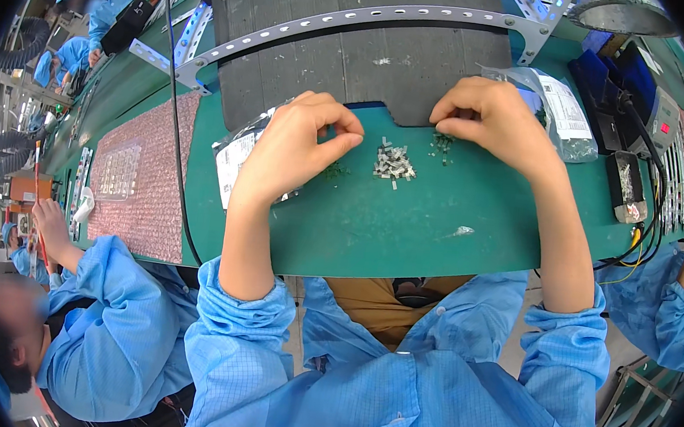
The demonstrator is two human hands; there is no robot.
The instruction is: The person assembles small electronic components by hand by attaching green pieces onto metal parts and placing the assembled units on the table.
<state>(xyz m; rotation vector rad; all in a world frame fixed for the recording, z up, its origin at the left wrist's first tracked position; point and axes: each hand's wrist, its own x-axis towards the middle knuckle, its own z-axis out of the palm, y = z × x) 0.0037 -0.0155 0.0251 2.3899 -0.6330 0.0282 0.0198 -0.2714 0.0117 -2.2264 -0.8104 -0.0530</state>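
Note:
My left hand (299,148) hovers over the green bench mat (407,220) with thumb and forefinger pinched together; whether a tiny part sits between them I cannot tell. A clear plastic bag (232,158) with a white label lies under that wrist. My right hand (491,121) rests fingertips-down on a few small green parts (443,143) at the edge of a black mat (349,50), fingers curled. Between the hands lies a little heap of small silvery parts (394,164). A few dark green bits (334,171) lie under my left fingers.
A second clear labelled bag (562,111) lies right of my right hand. A soldering station (641,102) and small tray (628,188) stand at far right. A perforated metal strip (361,16) arcs over the black mat. A co-worker in blue (109,323) sits at my left beside a pink sheet (148,170).

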